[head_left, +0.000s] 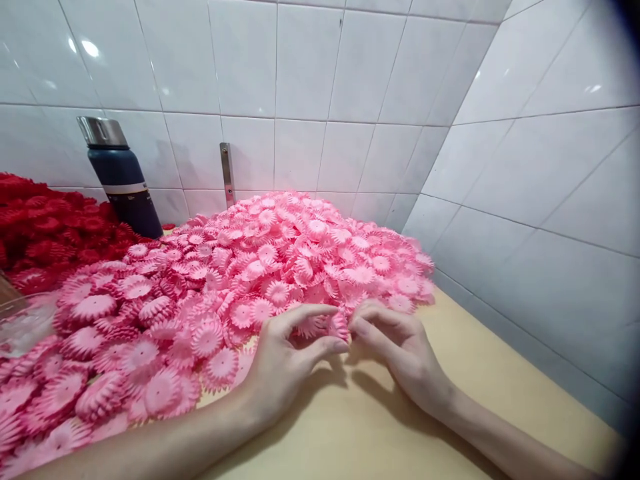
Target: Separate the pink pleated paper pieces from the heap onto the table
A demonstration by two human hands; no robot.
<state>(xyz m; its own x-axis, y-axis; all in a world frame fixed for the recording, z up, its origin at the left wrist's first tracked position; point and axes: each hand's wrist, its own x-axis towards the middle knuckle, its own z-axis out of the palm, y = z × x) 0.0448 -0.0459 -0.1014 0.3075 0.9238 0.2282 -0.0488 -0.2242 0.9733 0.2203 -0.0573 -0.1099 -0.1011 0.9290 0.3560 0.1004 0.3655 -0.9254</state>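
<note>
A small pink petal disc (339,326) with a fringed edge is pinched between the thumb and fingers of my left hand (287,353). Beside it, my right hand (400,347) has its thumb and fingertips pressed together at the disc's right side. Whatever those right fingertips hold is hidden. Both hands are just above the pale yellow tabletop (320,427), in front of a large heap of pink petal discs (267,253). Many of these discs have a tiny hole in the middle.
Red petal pieces (60,227) are heaped at the left. A dark blue bottle (127,180) with a steel cap stands behind them. At the left edge is a clear container (25,327) with whitish contents. White tiled walls (310,67) close off the back and right; a metal bracket (227,173) is near the heap.
</note>
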